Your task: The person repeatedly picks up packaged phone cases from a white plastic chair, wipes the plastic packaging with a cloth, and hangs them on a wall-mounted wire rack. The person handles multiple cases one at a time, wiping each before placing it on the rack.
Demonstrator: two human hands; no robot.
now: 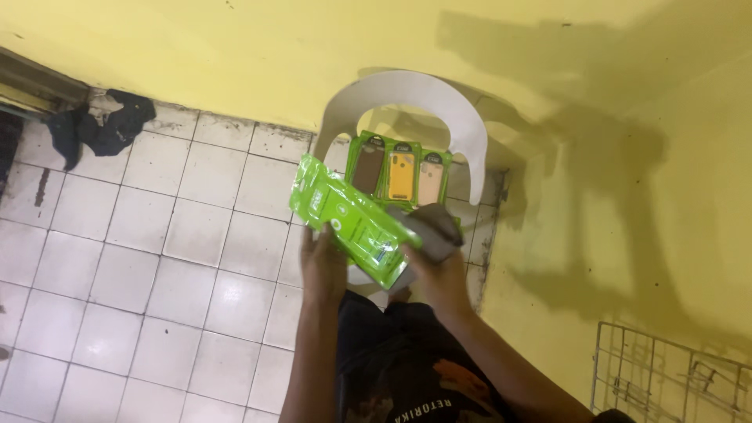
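Note:
My left hand (323,262) grips the near edge of a bright green plastic package (351,219) held slantwise over a white plastic chair (407,92). A grey phone case (435,229) sits in my right hand (435,270), pressed against the package's right end. On the chair seat lie three green packages side by side: one holds a brown case (368,168), the middle a yellow case (402,176), the right a pale pink case (432,182). Both hands hover just in front of those packages.
The chair stands in a corner of yellow walls (595,196). White floor tiles (157,258) spread to the left, with a dark cloth (102,129) near the wall. A white wire rack (674,376) leans at the lower right.

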